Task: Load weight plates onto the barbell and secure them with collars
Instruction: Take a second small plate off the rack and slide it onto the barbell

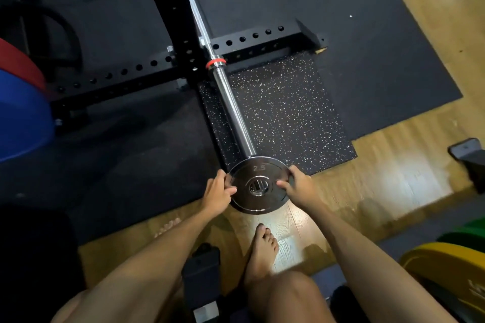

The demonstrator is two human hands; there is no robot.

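Bare foot (262, 249): at 6 o'clock, flat on the wooden floor (393, 170); a knee below it at the frame edge.

Yellow plate (441, 265): 4 o'clock, lower right corner, with a green plate (464, 233) just behind it.

Left hand (219, 193): 7 o'clock of the small plate, fingers closed on its left rim.

Right hand (298, 185): 3 o'clock of the small plate, thumb on its face, fingers wrapped over the right rim.

Chrome weight plate (258, 186): frame centre, marked 2.5, gripped by both hands, its hole at the tip of the barbell sleeve (232, 107); whether the sleeve has entered the hole cannot be told.

Barbell sleeve: bare chrome, running from centre toward 11 o'clock, ending at a red ring (215, 62).

Speckled mat (288, 113): beneath the sleeve, 1 o'clock of the plate.

Black rack (168, 34): perforated beams, 11 o'clock.

Blue plate (21, 115): 9 o'clock, left edge, a red plate (18, 60) above it.
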